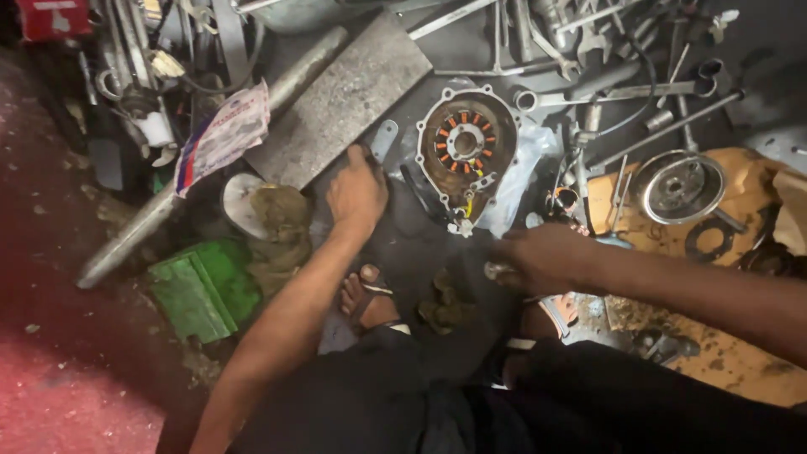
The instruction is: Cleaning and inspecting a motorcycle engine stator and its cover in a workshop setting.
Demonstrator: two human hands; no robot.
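My left hand (357, 192) rested palm-down on the dark, oily floor, fingers loosely spread and closed on nothing, its fingertips just beside a small flat grey metal bracket (383, 139) and near the lower edge of a long grey rectangular steel plate (340, 101). My right hand (538, 256) was curled around a small shiny metal part (494, 270); how tight that hold was, I could not tell. The round engine cover with orange-tipped copper windings (465, 147) lay face-up between both hands on a clear plastic bag (521, 168), which kept it off the grit and within reach of either hand. A round silver flywheel rotor (677, 187) sat on brown cardboard (740, 252) well to the right. Open floor was limited to the patch below the cover, bounded by my sandalled foot (368, 298), a dirty olive rag (282, 220) and a green plastic box (206, 286) to the left, and by scattered spanners (614, 94) above.
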